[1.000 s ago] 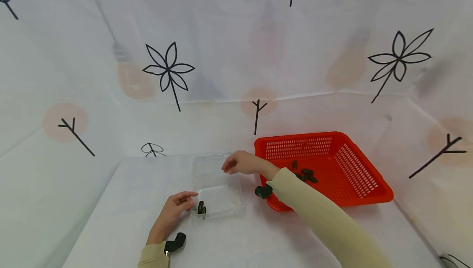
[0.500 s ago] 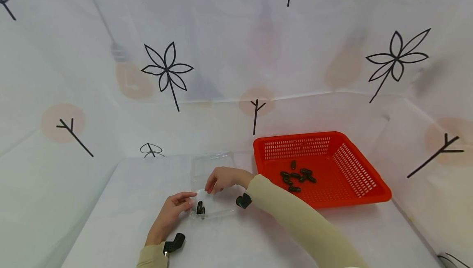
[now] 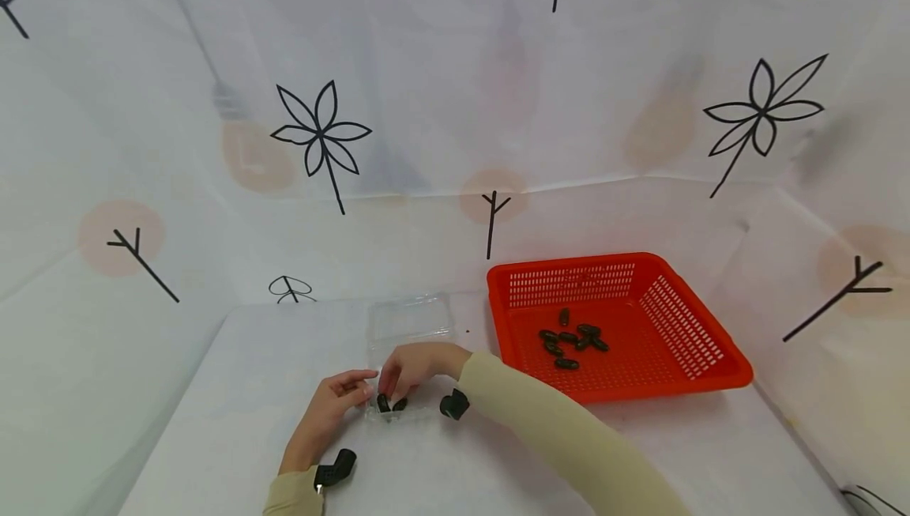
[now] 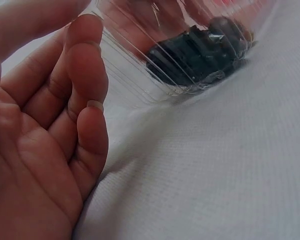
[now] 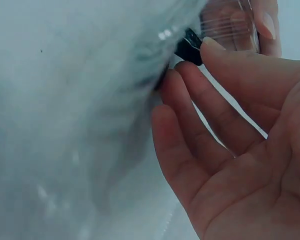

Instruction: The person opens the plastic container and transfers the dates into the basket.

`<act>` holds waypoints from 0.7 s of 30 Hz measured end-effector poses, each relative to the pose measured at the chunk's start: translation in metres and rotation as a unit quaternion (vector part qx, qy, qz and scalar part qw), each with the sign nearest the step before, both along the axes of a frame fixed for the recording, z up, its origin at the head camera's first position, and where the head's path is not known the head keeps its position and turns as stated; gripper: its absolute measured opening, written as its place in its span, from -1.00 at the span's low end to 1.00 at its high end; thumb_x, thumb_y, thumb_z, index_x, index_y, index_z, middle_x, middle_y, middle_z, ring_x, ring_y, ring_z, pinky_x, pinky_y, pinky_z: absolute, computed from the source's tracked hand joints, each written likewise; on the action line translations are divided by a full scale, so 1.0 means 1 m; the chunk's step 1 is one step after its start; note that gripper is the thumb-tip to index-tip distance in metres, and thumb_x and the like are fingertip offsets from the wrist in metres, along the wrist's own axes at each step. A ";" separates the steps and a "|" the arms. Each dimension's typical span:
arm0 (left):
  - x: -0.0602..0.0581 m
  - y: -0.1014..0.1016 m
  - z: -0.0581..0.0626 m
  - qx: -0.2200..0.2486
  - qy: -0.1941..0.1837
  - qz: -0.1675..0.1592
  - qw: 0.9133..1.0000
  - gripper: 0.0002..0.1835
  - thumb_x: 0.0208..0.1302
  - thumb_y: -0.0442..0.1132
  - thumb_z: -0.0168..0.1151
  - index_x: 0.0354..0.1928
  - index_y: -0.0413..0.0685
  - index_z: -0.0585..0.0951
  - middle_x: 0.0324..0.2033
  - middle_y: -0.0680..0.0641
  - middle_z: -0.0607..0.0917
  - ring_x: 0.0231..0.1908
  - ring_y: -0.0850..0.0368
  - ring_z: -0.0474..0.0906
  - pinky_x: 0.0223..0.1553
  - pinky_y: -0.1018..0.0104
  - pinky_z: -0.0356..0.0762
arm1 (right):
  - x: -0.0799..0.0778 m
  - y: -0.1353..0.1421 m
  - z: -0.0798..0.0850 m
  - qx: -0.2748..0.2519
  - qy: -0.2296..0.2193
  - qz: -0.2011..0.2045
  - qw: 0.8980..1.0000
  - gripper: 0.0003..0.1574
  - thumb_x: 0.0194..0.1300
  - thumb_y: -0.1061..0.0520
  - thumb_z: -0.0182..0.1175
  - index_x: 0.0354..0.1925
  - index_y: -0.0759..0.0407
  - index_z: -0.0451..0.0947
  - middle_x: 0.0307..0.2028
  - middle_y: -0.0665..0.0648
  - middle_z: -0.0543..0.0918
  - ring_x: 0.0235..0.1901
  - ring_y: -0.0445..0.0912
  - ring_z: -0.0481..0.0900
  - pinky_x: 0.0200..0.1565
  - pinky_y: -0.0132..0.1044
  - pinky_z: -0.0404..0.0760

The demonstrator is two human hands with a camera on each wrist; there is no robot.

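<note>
A clear plastic box [image 3: 375, 358] lies with its lid [image 3: 412, 317] folded back on the white table. Inside its near left corner are small, dark, glossy oblong pieces [image 3: 384, 403]; the left wrist view shows them [image 4: 190, 55] through the ribbed clear wall. My right hand [image 3: 419, 366] reaches down into the box and pinches one dark oblong piece [image 5: 190, 47], the thumb tip against it; the index finger is mostly hidden. At the box's left side, my left hand [image 3: 334, 401] rests with relaxed fingers, fingertips right at the wall.
A red perforated plastic basket [image 3: 682, 326] stands to the right, with several similar dark pieces [image 3: 567, 363] on its floor. White patterned cloth [image 3: 426, 247] rises behind the table. A dark wrist camera [image 3: 455, 404] is strapped to my right wrist.
From beside the basket, my right hand has moved left and down into the box's near left corner. A dark piece there now sits farther right. My left hand has stayed in place.
</note>
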State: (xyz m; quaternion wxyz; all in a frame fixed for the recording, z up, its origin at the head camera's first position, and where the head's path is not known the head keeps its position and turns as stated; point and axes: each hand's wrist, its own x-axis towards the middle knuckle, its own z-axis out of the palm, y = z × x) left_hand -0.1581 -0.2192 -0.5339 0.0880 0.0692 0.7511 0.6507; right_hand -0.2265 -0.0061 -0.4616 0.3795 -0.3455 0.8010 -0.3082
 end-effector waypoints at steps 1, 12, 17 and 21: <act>0.000 0.000 0.000 0.001 0.000 -0.001 1.000 -0.61 0.32 -0.31 0.31 0.12 -0.40 0.59 -0.37 -0.01 0.64 -0.35 0.21 0.53 -0.24 0.37 0.49 | 0.001 -0.001 -0.001 -0.002 -0.003 -0.001 1.000 -0.75 0.28 0.29 0.29 -0.06 0.18 0.68 -0.28 -0.05 0.68 -0.35 -0.23 0.56 -0.25 -0.38 0.56; 0.001 -0.001 0.000 0.017 0.032 -0.018 0.999 -0.63 0.35 -0.36 0.26 0.11 -0.48 0.56 -0.41 0.05 0.65 -0.39 0.25 0.53 -0.28 0.38 0.49 | 0.005 -0.009 -0.003 -0.009 0.015 0.000 1.000 -0.89 0.26 0.21 0.35 -0.24 0.10 0.60 -0.45 -0.06 0.59 -0.51 -0.16 0.50 -0.40 -0.41 0.46; 0.001 -0.001 0.001 0.028 0.036 -0.027 0.999 -0.63 0.35 -0.41 0.23 0.12 -0.53 0.53 -0.40 0.09 0.66 -0.38 0.27 0.53 -0.28 0.39 0.50 | 0.010 -0.013 0.001 -0.013 0.028 -0.011 0.999 -0.87 0.27 0.21 0.36 -0.36 0.12 0.56 -0.56 -0.05 0.50 -0.56 -0.15 0.43 -0.42 -0.42 0.40; 0.002 -0.001 0.002 0.029 0.034 -0.026 0.999 -0.62 0.35 -0.39 0.24 0.11 -0.53 0.53 -0.40 0.09 0.65 -0.38 0.28 0.53 -0.28 0.39 0.49 | 0.011 -0.013 0.001 -0.004 0.043 -0.017 0.999 -0.85 0.26 0.21 0.37 -0.38 0.09 0.56 -0.53 -0.06 0.51 -0.52 -0.17 0.46 -0.39 -0.42 0.41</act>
